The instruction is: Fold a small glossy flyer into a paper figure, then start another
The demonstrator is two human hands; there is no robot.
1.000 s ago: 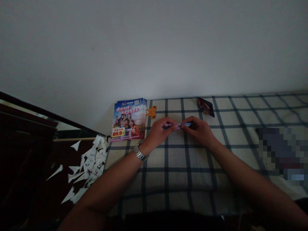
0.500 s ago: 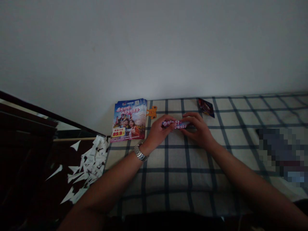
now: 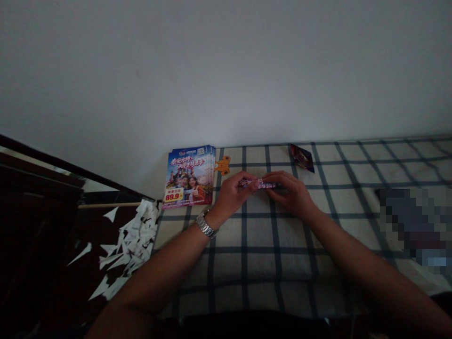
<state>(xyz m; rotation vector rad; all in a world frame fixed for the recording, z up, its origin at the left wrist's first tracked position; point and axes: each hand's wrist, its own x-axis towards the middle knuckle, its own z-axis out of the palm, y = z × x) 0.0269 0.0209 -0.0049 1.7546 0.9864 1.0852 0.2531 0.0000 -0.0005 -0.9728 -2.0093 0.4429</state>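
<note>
A narrow folded strip of printed flyer paper [image 3: 259, 183] lies between my two hands on the checked cloth [image 3: 261, 245]. My left hand [image 3: 231, 193], with a metal watch on its wrist, pinches the strip's left end. My right hand [image 3: 291, 190] is closed on its right end, fingers curled over it. A stack of colourful flyers [image 3: 189, 175] lies just left of my left hand, by the wall.
A small orange paper shape [image 3: 222, 165] sits beside the flyer stack. A dark folded paper piece [image 3: 302, 157] lies near the wall behind my right hand. A pile of white paper scraps [image 3: 130, 242] spills off the cloth's left edge onto a dark surface.
The strip was turned from a thin edge to show its printed face half a second ago, and now looks narrower again. Both hands stayed in place, fingers shifting on it.
</note>
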